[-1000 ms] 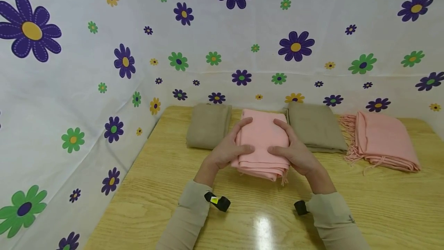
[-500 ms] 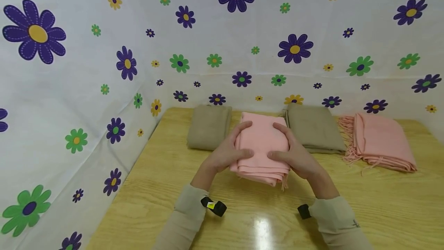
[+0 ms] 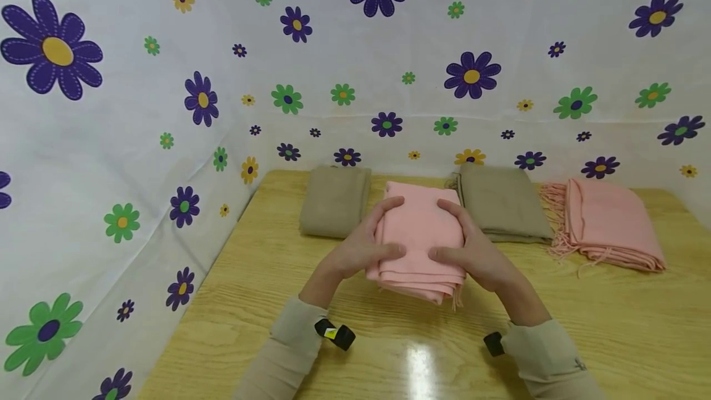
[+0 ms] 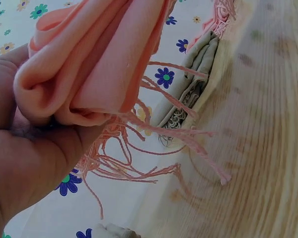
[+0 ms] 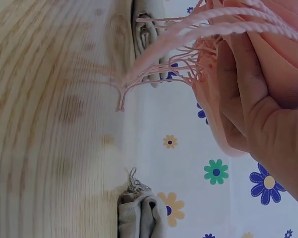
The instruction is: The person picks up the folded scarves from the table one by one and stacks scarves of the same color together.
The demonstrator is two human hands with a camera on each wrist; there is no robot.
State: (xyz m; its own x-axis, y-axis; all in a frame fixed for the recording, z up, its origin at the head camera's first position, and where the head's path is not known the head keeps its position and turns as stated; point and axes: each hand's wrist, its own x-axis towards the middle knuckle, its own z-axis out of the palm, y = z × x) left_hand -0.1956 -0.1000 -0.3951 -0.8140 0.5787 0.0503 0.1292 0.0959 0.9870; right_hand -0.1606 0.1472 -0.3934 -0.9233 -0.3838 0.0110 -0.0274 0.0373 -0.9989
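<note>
A folded pink scarf is held just above the wooden table between both hands. My left hand grips its left side, thumb on top and fingers curled round the edge. The right hand grips the opposite side the same way. In the left wrist view, the scarf's folded layers show above the left hand, with twisted fringe hanging loose. In the right wrist view, fingers of the right hand reach under the scarf, beside its fringe.
A folded beige scarf lies at the back left of the table. Another beige scarf lies behind the right hand, and a fringed pink scarf is farther right. A flower-patterned white cloth hangs behind and at the left.
Both hands have drawn the pink scarf slightly toward the person, and its near end tilts a little more into view. The grip stays the same; the other scarves lie where they were.
</note>
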